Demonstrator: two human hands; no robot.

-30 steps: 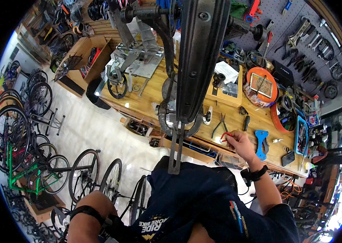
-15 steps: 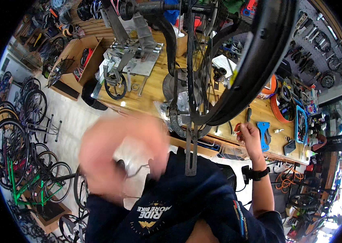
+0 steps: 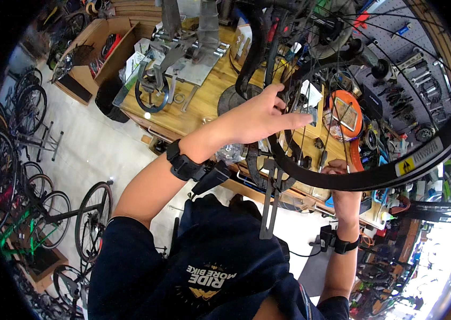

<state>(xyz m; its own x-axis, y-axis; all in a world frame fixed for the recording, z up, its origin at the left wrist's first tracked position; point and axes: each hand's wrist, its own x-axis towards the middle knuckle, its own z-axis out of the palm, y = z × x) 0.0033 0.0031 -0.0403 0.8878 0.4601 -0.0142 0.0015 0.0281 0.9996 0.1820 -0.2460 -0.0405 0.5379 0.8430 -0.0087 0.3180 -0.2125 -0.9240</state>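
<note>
A bicycle wheel with a black rim [image 3: 337, 181] and thin spokes leans across the right half, beside the dark metal arms of a wheel truing stand [image 3: 249, 48]. My left hand [image 3: 257, 114] reaches over the rim's left part. Its fingers are apart, the index finger stretched toward the spokes; whether they touch the rim I cannot tell. Behind the rim's lower stretch is my right hand [image 3: 336, 168], its fingers curled together. The rim and spokes partly cover them, so what they hold is hidden. A slotted metal bar [image 3: 272, 208] hangs from the stand toward my chest.
The wooden workbench [image 3: 185, 120] carries another metal fixture [image 3: 182, 58] at left, an orange round container [image 3: 345, 114] and a dark-handled tool [image 3: 323, 158]. Wrenches [image 3: 425, 80] hang on the pegboard. A cardboard box [image 3: 89, 64] and several bicycles [image 3: 33, 208] stand at left.
My left hand, blurred near my body before, has moved up to the wheel. The wheel shows more from its side and farther right. The right hand has come behind its rim.
</note>
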